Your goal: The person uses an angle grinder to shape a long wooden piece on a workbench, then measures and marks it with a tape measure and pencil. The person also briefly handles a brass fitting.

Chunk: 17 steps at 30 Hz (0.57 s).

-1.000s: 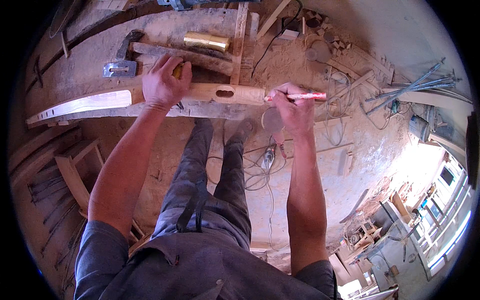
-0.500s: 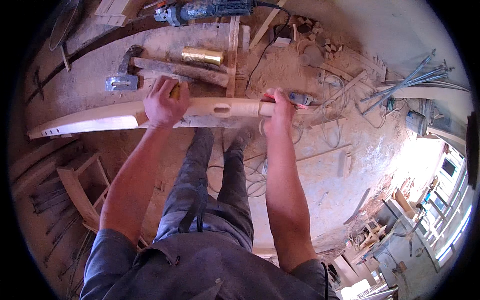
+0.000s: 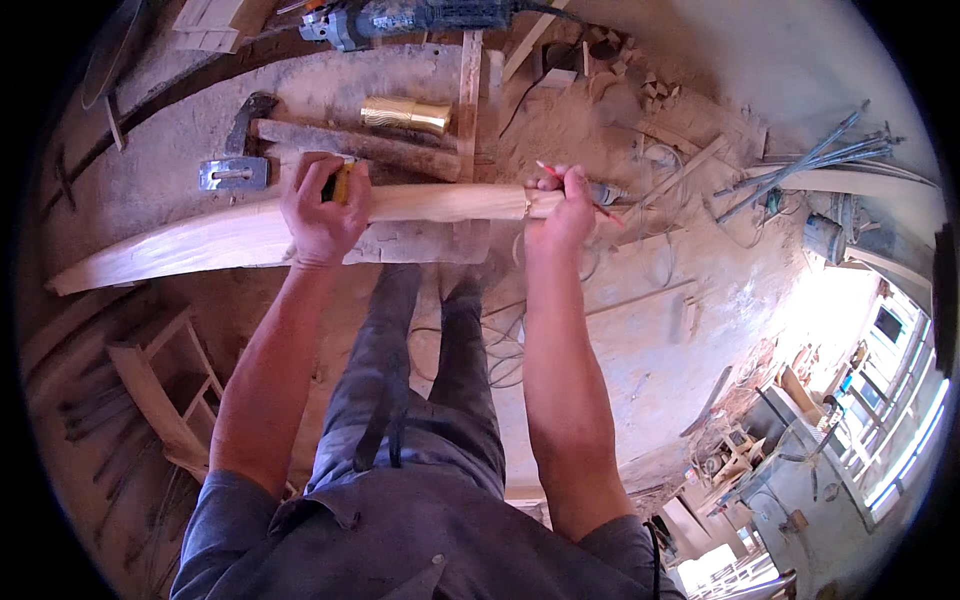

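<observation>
A long, curved pale wooden piece [image 3: 440, 203] lies across the near edge of the dusty workbench [image 3: 330, 75], its wide end to the left and a narrower tenon at its right end. My left hand [image 3: 325, 215] is closed over its middle, with a small yellow-and-black tape measure [image 3: 342, 184] tucked in the fingers. At the tenon, my right hand [image 3: 563, 210] wraps round the wood. A red pencil [image 3: 607, 214] sticks out on both sides of that hand, held among its fingers.
Beyond the wood lie a hammer [image 3: 350, 142], a small metal hand plane [image 3: 234, 174], a gold-coloured cylinder [image 3: 406, 114] and a corded power tool [image 3: 420, 16]. A wooden strip [image 3: 468, 100] crosses the bench. Metal rods [image 3: 810, 165] lean at the right; cables and offcuts lie on the floor.
The wooden piece has been rolled over: its slot and the small holes at its left end no longer show. Both hands stay on it, and the pencil remains in my right hand.
</observation>
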Motion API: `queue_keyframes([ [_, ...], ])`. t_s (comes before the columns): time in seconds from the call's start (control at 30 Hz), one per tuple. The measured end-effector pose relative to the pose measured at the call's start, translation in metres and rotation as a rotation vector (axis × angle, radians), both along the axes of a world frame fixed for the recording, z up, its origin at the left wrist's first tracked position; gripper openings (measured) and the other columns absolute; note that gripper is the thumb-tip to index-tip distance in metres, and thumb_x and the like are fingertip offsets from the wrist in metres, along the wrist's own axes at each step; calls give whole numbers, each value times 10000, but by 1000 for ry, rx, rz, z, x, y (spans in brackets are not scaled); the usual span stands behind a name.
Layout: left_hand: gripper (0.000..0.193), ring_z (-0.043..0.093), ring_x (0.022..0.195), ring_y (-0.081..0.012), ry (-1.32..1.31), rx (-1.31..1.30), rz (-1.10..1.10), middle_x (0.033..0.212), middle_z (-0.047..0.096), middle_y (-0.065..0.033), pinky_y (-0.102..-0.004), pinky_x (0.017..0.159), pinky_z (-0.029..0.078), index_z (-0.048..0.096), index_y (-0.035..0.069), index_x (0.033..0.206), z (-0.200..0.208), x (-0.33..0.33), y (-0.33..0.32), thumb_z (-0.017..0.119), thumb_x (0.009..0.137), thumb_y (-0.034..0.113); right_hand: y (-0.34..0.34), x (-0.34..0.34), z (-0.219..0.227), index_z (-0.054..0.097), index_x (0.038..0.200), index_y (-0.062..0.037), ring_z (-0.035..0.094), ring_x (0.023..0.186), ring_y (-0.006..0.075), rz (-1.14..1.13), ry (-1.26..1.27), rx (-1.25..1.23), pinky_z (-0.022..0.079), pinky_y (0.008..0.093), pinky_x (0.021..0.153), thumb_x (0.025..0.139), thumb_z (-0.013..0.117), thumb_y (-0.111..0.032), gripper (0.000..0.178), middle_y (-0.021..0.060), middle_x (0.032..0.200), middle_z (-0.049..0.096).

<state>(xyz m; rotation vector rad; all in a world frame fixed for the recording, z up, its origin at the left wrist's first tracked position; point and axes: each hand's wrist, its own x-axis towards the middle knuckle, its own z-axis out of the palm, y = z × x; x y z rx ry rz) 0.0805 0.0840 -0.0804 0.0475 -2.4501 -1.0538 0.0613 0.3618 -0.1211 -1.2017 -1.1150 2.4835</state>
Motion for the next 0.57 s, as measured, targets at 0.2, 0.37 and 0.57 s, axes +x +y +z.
queue_keyframes([
  [0.2,175,652,758,-235,-92,128,30,880,666,-126,-326,705,521,668,-12,896,4,-1,1,790,860,109,20,7,0,646,1047,-39,638,755,181,78,-74,388,549,366,720,1023,653,-198,161,69,841,662],
  [0.37,197,642,766,-253,-125,151,25,870,658,-124,-342,723,515,662,-18,895,17,4,5,778,869,139,39,45,43,636,1177,-31,675,915,198,94,-61,620,573,326,794,994,690,-140,220,122,1112,679],
  [0.57,212,639,792,-278,-247,355,-283,890,666,-149,-368,736,514,660,-3,888,38,23,59,782,852,166,-10,91,89,651,1158,-26,676,959,167,378,66,782,576,318,765,920,760,-44,263,91,1131,668],
])
